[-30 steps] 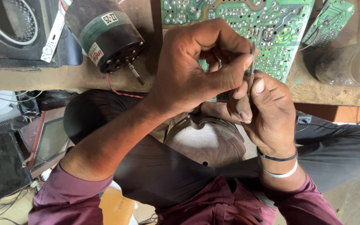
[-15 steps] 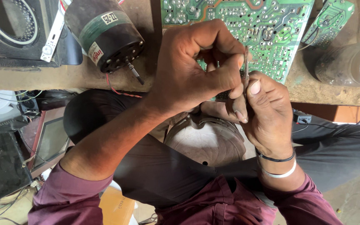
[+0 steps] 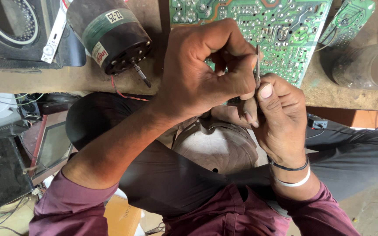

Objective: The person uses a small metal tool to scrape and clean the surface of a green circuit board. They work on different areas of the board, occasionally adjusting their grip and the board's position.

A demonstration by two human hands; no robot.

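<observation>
My left hand (image 3: 197, 74) and my right hand (image 3: 281, 118) meet above my lap, in front of the workbench edge. Between them stands a thin grey metal piece (image 3: 257, 65), roughly upright. My left forefinger and thumb pinch it, and my right thumb presses against it from the right. What lies under my curled fingers is hidden. Below the hands a round, domed, brownish cover (image 3: 217, 150) rests on my lap.
A green circuit board (image 3: 281, 26) lies on the wooden bench (image 3: 31, 81) behind the hands, with a smaller green board (image 3: 348, 19) at the right. A dark cylindrical motor (image 3: 110, 35) with a shaft lies at the left, beside a black speaker box (image 3: 9, 30). A dusty jar (image 3: 364, 65) stands at the right.
Both hands stayed locked together and shifted only slightly. The metal piece tilted a little and now stands more upright between the fingers.
</observation>
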